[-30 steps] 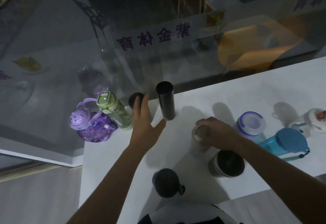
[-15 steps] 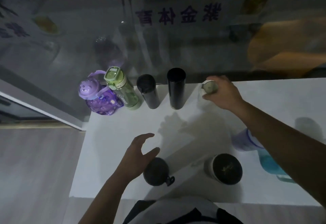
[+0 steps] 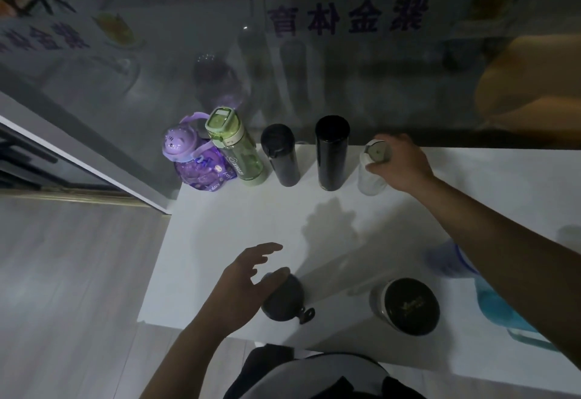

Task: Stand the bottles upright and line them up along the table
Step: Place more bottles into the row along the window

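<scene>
Along the far edge of the white table [image 3: 239, 229] stand a purple bottle [image 3: 195, 163], a green bottle [image 3: 235, 147], a short black flask [image 3: 279, 153] and a taller black flask [image 3: 332, 153]. My right hand [image 3: 399, 163] grips the top of a clear bottle [image 3: 371, 178] standing at the right end of that row. My left hand [image 3: 245, 282] hovers with spread fingers over a dark round-lidded bottle [image 3: 286, 301] near the front edge; its thumb touches the lid.
A white bottle with a black lid [image 3: 408, 306] stands near the front edge. A blue bottle [image 3: 500, 307] and a clear one with a blue-rimmed lid [image 3: 446, 260] sit partly behind my right forearm. A glass wall [image 3: 314, 68] backs the table. Floor lies to the left.
My right hand carried the clear bottle from the table's middle to the far row and set it down. My left hand drew back from the row to the dark bottle near the front.
</scene>
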Action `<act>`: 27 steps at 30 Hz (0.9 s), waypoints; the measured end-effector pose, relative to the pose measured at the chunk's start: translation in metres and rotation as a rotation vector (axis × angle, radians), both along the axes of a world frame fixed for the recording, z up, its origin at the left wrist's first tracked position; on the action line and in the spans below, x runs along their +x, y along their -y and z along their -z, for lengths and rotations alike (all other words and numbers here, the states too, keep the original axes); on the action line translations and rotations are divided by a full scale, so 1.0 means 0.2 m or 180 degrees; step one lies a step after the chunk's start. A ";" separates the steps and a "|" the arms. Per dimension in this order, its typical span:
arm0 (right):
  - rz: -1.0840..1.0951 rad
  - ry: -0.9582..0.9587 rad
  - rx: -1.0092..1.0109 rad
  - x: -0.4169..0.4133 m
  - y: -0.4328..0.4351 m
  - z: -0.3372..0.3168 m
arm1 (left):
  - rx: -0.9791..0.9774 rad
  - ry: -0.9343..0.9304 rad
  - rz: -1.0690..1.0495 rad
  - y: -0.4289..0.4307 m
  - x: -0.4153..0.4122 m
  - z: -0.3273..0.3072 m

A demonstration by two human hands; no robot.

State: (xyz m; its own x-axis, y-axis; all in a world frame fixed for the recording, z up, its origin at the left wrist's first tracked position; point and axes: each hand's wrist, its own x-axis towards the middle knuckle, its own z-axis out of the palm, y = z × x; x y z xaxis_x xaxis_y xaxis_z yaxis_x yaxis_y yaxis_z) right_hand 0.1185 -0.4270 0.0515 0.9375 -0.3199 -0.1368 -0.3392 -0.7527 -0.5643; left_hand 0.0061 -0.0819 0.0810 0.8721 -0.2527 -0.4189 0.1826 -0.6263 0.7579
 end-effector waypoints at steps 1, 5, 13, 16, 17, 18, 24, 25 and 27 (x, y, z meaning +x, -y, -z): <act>0.0010 -0.0015 -0.0011 0.00 0.00 0.00 | -0.0013 -0.0012 0.0024 0.00 -0.01 0.00; 0.0000 -0.0057 -0.0034 0.01 0.00 -0.01 | -0.0055 -0.0027 0.0204 -0.01 -0.04 -0.01; -0.0100 -0.0118 -0.0105 -0.01 0.00 -0.02 | 0.0407 -0.0019 0.0984 -0.04 -0.09 -0.05; -0.0137 0.0141 -0.0084 -0.10 -0.03 -0.05 | 0.0414 -0.0003 0.1104 -0.05 -0.11 -0.03; -0.0152 0.0241 -0.0066 -0.14 -0.05 -0.07 | 0.0413 0.0033 0.1150 -0.05 -0.12 -0.02; -0.0135 0.0334 -0.0030 -0.17 -0.07 -0.08 | 0.0422 0.0084 0.1204 -0.05 -0.13 0.00; 0.0180 0.0436 0.0180 -0.46 -0.22 -0.17 | 0.0559 0.0482 0.1432 -0.08 -0.14 0.06; 0.0255 0.0423 0.0188 -0.51 -0.25 -0.18 | 0.0550 0.0554 0.1476 -0.08 -0.13 0.07; 0.0406 0.0371 0.0215 -0.62 -0.29 -0.20 | 0.0469 0.0679 0.1583 -0.09 -0.10 0.08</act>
